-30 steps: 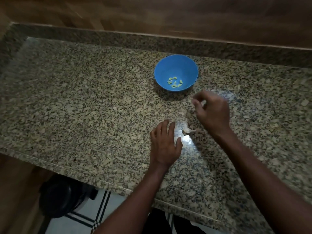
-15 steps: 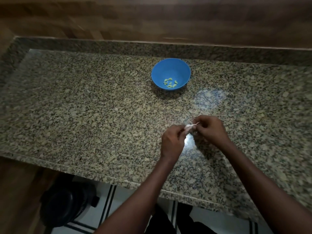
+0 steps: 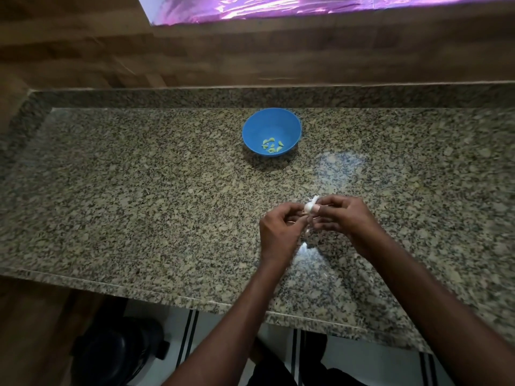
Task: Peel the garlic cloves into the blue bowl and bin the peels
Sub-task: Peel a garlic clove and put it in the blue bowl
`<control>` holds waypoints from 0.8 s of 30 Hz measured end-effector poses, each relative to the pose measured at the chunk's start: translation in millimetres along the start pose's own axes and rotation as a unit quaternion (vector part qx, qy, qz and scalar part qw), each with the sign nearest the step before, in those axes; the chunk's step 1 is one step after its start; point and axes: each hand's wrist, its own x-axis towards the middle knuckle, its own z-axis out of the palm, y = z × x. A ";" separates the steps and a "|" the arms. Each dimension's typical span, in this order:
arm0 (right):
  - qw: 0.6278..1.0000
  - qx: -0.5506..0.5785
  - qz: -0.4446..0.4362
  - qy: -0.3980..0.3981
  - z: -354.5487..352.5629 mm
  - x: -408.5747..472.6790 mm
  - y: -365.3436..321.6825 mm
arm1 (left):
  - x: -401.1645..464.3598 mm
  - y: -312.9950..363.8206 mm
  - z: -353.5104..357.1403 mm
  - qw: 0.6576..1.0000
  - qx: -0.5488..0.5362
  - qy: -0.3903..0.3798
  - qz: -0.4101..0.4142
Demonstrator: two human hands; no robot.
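Observation:
A small white garlic piece (image 3: 310, 206) with loose papery skin sits between my two hands above the granite counter (image 3: 139, 190). My left hand (image 3: 280, 232) pinches it from the left with curled fingers. From the right, my right hand (image 3: 345, 218) grips it between thumb and fingertips. Farther back stands the blue bowl (image 3: 271, 126), holding several peeled yellowish cloves (image 3: 271, 145). Both hands are well in front of the bowl.
A dark round bin (image 3: 117, 349) stands on the floor below the counter's front edge, at lower left. A wooden wall backs the counter. A bright light reflection lies on the granite right of the bowl.
One second ago my left hand lay flat and the garlic piece lay on the counter. Both hands have since closed on it and hold it up.

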 end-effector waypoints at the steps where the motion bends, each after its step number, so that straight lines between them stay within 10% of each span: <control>1: 1.000 0.009 0.011 0.000 -0.1 0.0 -1.5 | 0.0 0.1 -0.1 1.000 0.008 -0.001 0.007; 24: 0.997 0.016 0.046 0.064 7.8 1.2 14.5 | -2.2 -2.7 -9.8 0.978 -0.152 -0.085 -0.112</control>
